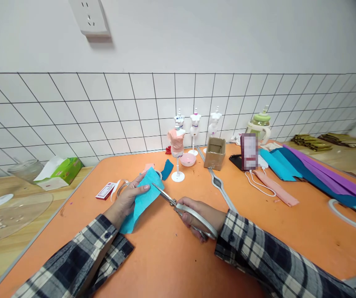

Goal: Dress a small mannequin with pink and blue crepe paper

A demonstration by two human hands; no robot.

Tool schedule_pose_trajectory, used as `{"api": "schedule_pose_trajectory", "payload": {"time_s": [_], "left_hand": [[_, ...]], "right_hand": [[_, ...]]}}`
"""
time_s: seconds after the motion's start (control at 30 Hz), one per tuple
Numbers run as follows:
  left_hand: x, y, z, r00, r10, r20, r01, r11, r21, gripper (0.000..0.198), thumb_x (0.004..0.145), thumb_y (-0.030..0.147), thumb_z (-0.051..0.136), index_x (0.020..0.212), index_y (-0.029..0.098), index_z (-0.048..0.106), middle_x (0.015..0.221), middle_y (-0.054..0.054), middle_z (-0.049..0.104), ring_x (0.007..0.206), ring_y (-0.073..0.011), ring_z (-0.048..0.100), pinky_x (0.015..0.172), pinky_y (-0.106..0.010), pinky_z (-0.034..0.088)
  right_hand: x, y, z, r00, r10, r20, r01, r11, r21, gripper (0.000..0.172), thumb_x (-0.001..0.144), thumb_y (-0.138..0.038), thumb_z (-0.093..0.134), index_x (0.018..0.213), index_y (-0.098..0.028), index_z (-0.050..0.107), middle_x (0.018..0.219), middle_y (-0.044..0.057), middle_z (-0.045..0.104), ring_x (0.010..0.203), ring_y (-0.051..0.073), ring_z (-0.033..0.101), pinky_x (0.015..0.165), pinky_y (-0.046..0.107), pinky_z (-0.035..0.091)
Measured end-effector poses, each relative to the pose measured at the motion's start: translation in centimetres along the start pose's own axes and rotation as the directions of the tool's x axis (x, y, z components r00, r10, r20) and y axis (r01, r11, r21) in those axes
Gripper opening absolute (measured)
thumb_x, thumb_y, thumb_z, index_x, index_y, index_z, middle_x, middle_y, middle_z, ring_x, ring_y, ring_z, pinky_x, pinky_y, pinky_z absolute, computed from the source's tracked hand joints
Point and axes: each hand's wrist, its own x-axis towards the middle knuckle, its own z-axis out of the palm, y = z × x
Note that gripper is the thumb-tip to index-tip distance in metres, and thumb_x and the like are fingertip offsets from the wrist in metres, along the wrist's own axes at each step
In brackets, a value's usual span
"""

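Note:
Pinched between the thumb and fingers of my left hand point(129, 195) is a sheet of turquoise crepe paper point(145, 196), held up over the orange table mat. My right hand point(201, 215) is closed round the handles of a pair of metal scissors point(194, 216). The blades point up and left, and their tips overlap the right part of the paper; I cannot tell whether they are cutting into it. Just beyond stands a small white dress form point(178, 176) wrapped in peach material point(176, 142).
More dress forms point(195, 121), a pink bowl point(188, 159) and a cardboard box point(215, 153) stand at the back. A phone point(249, 152) leans on the right, near coloured paper strips point(326, 174). To the left are a red-and-white packet point(106, 191) and a tissue pack point(60, 173).

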Motion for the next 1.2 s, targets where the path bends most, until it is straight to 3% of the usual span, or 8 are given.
{"api": "schedule_pose_trajectory", "payload": {"time_s": [0.3, 0.6, 0.83, 1.07, 1.2], "left_hand": [[0.42, -0.37, -0.24, 0.992, 0.079, 0.098, -0.08, 0.997, 0.0, 0.068, 0.074, 0.024, 0.078, 0.138, 0.02, 0.056, 0.116, -0.01, 0.072, 0.094, -0.0248, 0.07, 0.074, -0.027, 0.053], [0.15, -0.29, -0.11, 0.996, 0.057, 0.067, -0.057, 0.998, 0.002, 0.079, 0.071, 0.026, 0.08, 0.144, 0.021, 0.049, 0.116, -0.012, 0.072, 0.09, -0.0253, 0.072, 0.08, -0.033, 0.054], [0.04, -0.2, -0.14, 0.996, 0.047, 0.071, -0.048, 0.999, 0.005, 0.081, 0.072, 0.024, 0.078, 0.146, 0.021, 0.046, 0.12, -0.012, 0.071, 0.095, -0.0276, 0.072, 0.08, -0.033, 0.056], [-0.01, 0.08, -0.03, 0.999, 0.038, 0.015, -0.039, 0.999, 0.014, 0.084, 0.069, 0.025, 0.078, 0.146, 0.019, 0.045, 0.118, -0.012, 0.073, 0.095, -0.0287, 0.072, 0.077, -0.03, 0.058], [-0.09, 0.0, 0.1, 0.998, 0.039, 0.042, -0.039, 0.999, 0.003, 0.088, 0.07, 0.024, 0.078, 0.15, 0.021, 0.039, 0.118, -0.012, 0.072, 0.095, -0.028, 0.072, 0.074, -0.03, 0.059]], "right_hand": [[0.11, 0.29, -0.36, 0.999, 0.001, -0.047, -0.004, 0.998, -0.061, 0.05, 0.084, -0.068, 0.056, 0.104, -0.025, 0.04, 0.065, -0.012, 0.04, 0.034, 0.003, 0.04, 0.029, 0.015, 0.036], [-0.26, 0.11, 0.01, 0.999, 0.043, -0.023, -0.046, 0.981, -0.189, 0.055, 0.086, -0.076, 0.041, 0.11, -0.027, 0.035, 0.055, -0.013, 0.038, 0.037, 0.005, 0.038, 0.034, 0.014, 0.037], [-0.32, 0.15, 0.1, 0.999, 0.043, -0.005, -0.043, 0.993, -0.111, 0.057, 0.082, -0.08, 0.044, 0.1, -0.026, 0.035, 0.072, -0.01, 0.041, 0.042, 0.002, 0.039, 0.036, 0.013, 0.036], [-0.19, 0.76, 0.2, 0.997, 0.077, -0.011, -0.077, 0.995, -0.07, 0.058, 0.081, -0.081, 0.045, 0.101, -0.027, 0.036, 0.075, -0.009, 0.042, 0.041, 0.002, 0.041, 0.034, 0.014, 0.037], [-0.19, 0.65, 0.1, 0.998, 0.061, -0.016, -0.062, 0.997, -0.055, 0.06, 0.08, -0.082, 0.044, 0.101, -0.025, 0.037, 0.073, -0.01, 0.044, 0.04, 0.002, 0.042, 0.036, 0.015, 0.039]]}}
